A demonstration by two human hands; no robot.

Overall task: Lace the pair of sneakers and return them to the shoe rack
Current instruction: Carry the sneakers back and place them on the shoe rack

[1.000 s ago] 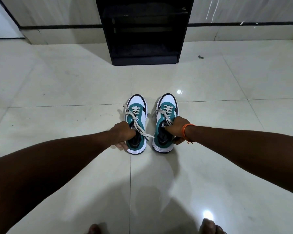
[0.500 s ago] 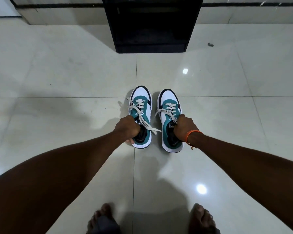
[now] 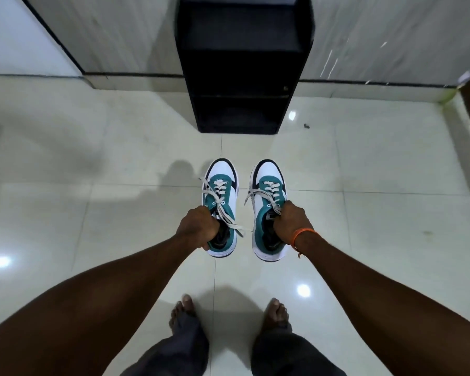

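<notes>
Two white and teal sneakers with pale laces hang in the air above the tiled floor, toes pointing away from me. My left hand (image 3: pixel 198 226) grips the left sneaker (image 3: pixel 221 183) at its collar, fingers inside the opening. My right hand (image 3: pixel 292 222) grips the right sneaker (image 3: pixel 269 175) the same way; an orange band sits on that wrist. Loose lace ends trail off both shoes. The black shoe rack (image 3: pixel 242 63) stands straight ahead against the wall, its shelves dark and open toward me.
Glossy pale floor tiles (image 3: pixel 92 213) spread all round, with light reflections. My bare feet (image 3: pixel 185 310) and dark trouser legs show at the bottom. A small dark speck (image 3: pixel 306 126) lies on the floor right of the rack. A marble-look wall (image 3: pixel 120 36) backs the rack.
Both sneakers have been lifted off the floor in my hands. I have risen from a crouch, so my feet and legs now show and the rack appears closer.
</notes>
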